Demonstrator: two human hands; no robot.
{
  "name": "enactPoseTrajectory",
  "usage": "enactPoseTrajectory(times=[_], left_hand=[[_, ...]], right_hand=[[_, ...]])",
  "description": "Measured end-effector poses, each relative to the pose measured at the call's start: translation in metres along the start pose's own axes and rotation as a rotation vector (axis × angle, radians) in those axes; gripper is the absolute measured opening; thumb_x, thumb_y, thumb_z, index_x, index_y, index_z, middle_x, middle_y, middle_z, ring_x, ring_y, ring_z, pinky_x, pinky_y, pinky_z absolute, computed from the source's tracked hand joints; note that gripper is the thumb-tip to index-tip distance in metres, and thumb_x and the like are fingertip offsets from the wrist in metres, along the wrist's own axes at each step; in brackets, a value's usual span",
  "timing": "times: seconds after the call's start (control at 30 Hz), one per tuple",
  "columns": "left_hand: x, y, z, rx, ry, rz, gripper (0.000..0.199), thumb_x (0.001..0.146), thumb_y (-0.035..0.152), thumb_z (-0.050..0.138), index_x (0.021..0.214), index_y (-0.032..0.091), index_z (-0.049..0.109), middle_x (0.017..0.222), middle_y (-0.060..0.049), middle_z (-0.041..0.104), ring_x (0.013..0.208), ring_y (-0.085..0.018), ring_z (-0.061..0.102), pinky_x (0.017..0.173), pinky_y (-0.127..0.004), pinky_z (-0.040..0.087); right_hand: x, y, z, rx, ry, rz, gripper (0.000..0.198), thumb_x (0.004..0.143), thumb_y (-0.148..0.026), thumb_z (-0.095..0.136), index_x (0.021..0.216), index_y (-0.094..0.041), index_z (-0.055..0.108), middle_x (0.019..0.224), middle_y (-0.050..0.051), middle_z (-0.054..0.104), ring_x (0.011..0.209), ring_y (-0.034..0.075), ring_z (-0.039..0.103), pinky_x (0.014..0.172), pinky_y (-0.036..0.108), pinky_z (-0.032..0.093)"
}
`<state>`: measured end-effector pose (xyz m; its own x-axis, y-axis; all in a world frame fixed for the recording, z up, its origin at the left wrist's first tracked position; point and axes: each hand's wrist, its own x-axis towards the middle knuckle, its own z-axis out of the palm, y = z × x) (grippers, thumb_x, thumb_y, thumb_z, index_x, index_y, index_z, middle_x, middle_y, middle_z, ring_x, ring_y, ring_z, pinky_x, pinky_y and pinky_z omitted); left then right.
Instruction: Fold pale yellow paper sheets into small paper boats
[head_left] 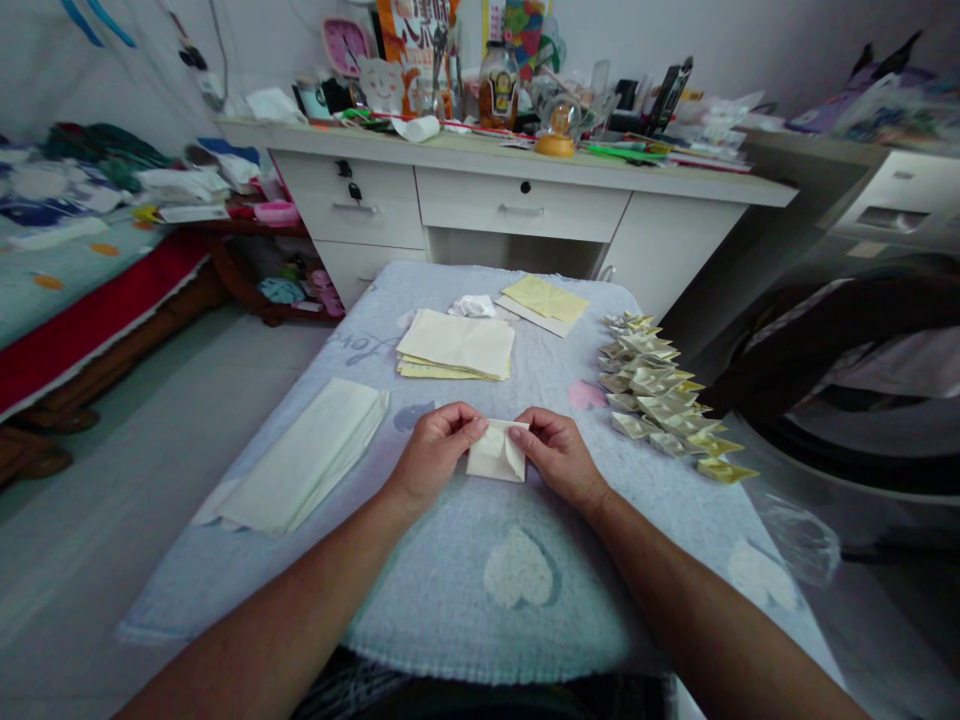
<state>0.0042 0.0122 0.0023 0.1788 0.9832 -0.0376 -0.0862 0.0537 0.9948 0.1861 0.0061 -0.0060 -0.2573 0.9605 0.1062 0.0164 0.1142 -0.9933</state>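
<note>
A small folded square of cream paper (495,456) is pinched between my two hands, just over the cloth-covered table. My left hand (439,445) grips its upper left corner between thumb and fingers. At the upper right, my right hand (559,450) has its thumb pressed on the paper, where a crease runs downward. Beyond the hands lies a stack of cream and yellow sheets (457,345). Long folded pale papers (304,455) rest to the left. Several folded paper boats (660,395) stand in close rows to the right.
A light blue patterned cloth (420,590) covers the table. Near its far edge are a crumpled white tissue (472,306) and yellow sheets (544,298). Behind stands a cluttered white desk (517,200) with drawers. A washing machine (892,210) is on the right, a bed (82,290) on the left.
</note>
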Motion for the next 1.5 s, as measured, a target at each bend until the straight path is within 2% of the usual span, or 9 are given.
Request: enactPoseTrajectory(times=[0.23, 0.3, 0.4, 0.53, 0.7, 0.8, 0.93, 1.1, 1.5], left_hand=[[0.001, 0.000, -0.001, -0.046, 0.003, -0.022, 0.022, 0.077, 0.034, 0.065, 0.068, 0.015, 0.059, 0.061, 0.003, 0.051, 0.057, -0.009, 0.044, 0.056, -0.022, 0.035], [0.001, 0.001, -0.001, -0.045, -0.010, -0.003, 0.018, 0.076, 0.033, 0.068, 0.077, 0.016, 0.061, 0.067, 0.003, 0.054, 0.061, -0.010, 0.048, 0.058, -0.021, 0.037], [0.000, 0.000, -0.001, -0.058, -0.089, -0.006, 0.031, 0.071, 0.030, 0.074, 0.095, 0.018, 0.059, 0.077, 0.002, 0.058, 0.067, -0.011, 0.053, 0.061, -0.021, 0.040], [-0.002, 0.001, 0.000, -0.051, -0.193, -0.067, 0.026, 0.073, 0.033, 0.073, 0.082, 0.016, 0.056, 0.067, 0.004, 0.053, 0.058, -0.008, 0.048, 0.053, -0.019, 0.035], [-0.001, 0.003, 0.001, -0.133, -0.057, -0.037, 0.026, 0.073, 0.029, 0.071, 0.080, 0.018, 0.048, 0.068, 0.005, 0.055, 0.059, -0.009, 0.051, 0.055, -0.019, 0.037], [0.001, 0.000, 0.002, -0.185, 0.006, -0.023, 0.035, 0.070, 0.026, 0.072, 0.094, 0.021, 0.047, 0.078, 0.003, 0.060, 0.067, -0.012, 0.058, 0.060, -0.021, 0.042], [0.002, -0.005, 0.004, -0.168, 0.001, -0.009, 0.049, 0.072, 0.025, 0.070, 0.113, 0.024, 0.044, 0.085, 0.002, 0.062, 0.073, -0.014, 0.060, 0.066, -0.025, 0.045], [0.000, -0.002, 0.010, -0.165, -0.037, 0.006, 0.033, 0.072, 0.024, 0.069, 0.100, 0.018, 0.053, 0.090, -0.001, 0.062, 0.081, -0.015, 0.059, 0.072, -0.026, 0.046], [0.000, -0.005, 0.001, 0.113, -0.067, 0.068, 0.020, 0.075, 0.032, 0.068, 0.084, 0.017, 0.057, 0.074, 0.003, 0.054, 0.065, -0.011, 0.049, 0.060, -0.021, 0.038]], right_hand=[[0.001, 0.000, 0.000, 0.032, 0.009, 0.002, 0.028, 0.083, -0.043, 0.063, 0.074, -0.017, 0.058, 0.062, -0.004, 0.049, 0.055, 0.009, 0.042, 0.052, 0.022, 0.033], [0.001, 0.000, -0.001, 0.017, 0.011, -0.002, 0.027, 0.082, -0.042, 0.064, 0.073, -0.017, 0.058, 0.061, -0.004, 0.049, 0.055, 0.009, 0.041, 0.052, 0.022, 0.033], [0.001, -0.001, 0.000, -0.031, 0.007, 0.010, 0.029, 0.081, -0.042, 0.064, 0.071, -0.017, 0.057, 0.059, -0.004, 0.047, 0.053, 0.009, 0.040, 0.051, 0.021, 0.031], [0.001, -0.005, 0.002, 0.013, -0.025, 0.040, 0.031, 0.079, -0.046, 0.065, 0.073, -0.017, 0.056, 0.060, -0.004, 0.048, 0.054, 0.008, 0.040, 0.050, 0.020, 0.032], [0.003, -0.003, -0.004, 0.180, -0.029, 0.059, 0.027, 0.086, -0.046, 0.053, 0.092, -0.020, 0.056, 0.072, -0.002, 0.049, 0.056, 0.010, 0.042, 0.046, 0.019, 0.033], [0.004, -0.001, -0.006, 0.194, 0.050, 0.017, 0.032, 0.082, -0.044, 0.057, 0.106, -0.025, 0.049, 0.093, 0.000, 0.050, 0.061, 0.010, 0.045, 0.045, 0.019, 0.035], [0.003, -0.002, -0.005, 0.032, 0.118, -0.065, 0.033, 0.076, -0.039, 0.067, 0.097, -0.024, 0.047, 0.088, -0.001, 0.047, 0.064, 0.010, 0.043, 0.052, 0.019, 0.038], [0.003, -0.004, -0.002, -0.178, 0.164, -0.186, 0.024, 0.077, -0.033, 0.068, 0.091, -0.021, 0.052, 0.094, 0.002, 0.045, 0.074, 0.012, 0.046, 0.060, 0.022, 0.043], [0.001, -0.007, -0.001, -0.206, 0.054, -0.250, 0.004, 0.084, -0.023, 0.057, 0.087, -0.021, 0.057, 0.105, 0.005, 0.046, 0.088, 0.014, 0.051, 0.067, 0.024, 0.047]])
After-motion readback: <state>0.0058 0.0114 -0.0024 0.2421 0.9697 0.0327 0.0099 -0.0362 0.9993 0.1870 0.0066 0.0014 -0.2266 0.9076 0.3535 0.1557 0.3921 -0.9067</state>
